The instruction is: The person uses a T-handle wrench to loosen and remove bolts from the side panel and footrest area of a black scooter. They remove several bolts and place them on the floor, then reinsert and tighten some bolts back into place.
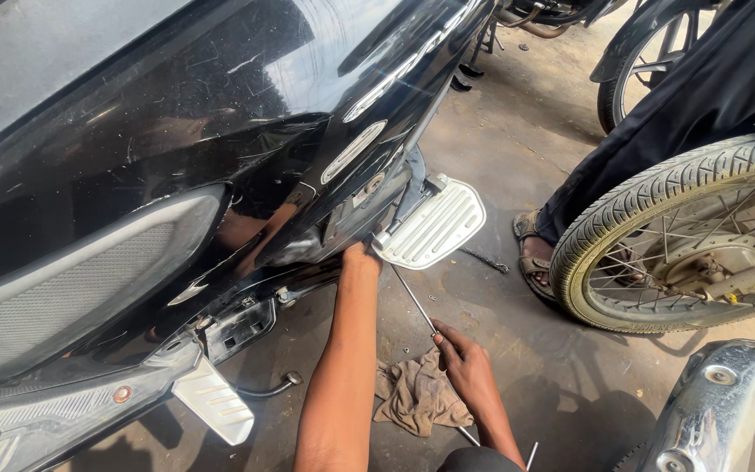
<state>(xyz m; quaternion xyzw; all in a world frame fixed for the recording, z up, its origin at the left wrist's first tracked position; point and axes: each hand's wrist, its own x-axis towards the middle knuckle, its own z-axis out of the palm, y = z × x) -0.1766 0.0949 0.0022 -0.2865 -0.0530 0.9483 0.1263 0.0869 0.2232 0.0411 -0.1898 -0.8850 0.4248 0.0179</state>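
Left hand (362,260) reaches up under the black scooter body (176,166) beside the silver footrest (434,229); finger state cannot be told. Right hand (465,367) grips a long metal rod (414,301) above a rag (417,393).

A black scooter body (176,131) fills the left side; the left hand (358,260) reaches up under its lower edge, just beside a silver ribbed footrest (432,225); the right hand (463,358) grips a long thin metal rod (414,300) angled up toward the footrest; a crumpled brown rag (417,393) lies on the concrete floor (517,149) touching that hand; a spoked motorcycle wheel (683,245) stands to the right, another person's sandalled foot (533,253) beside it.
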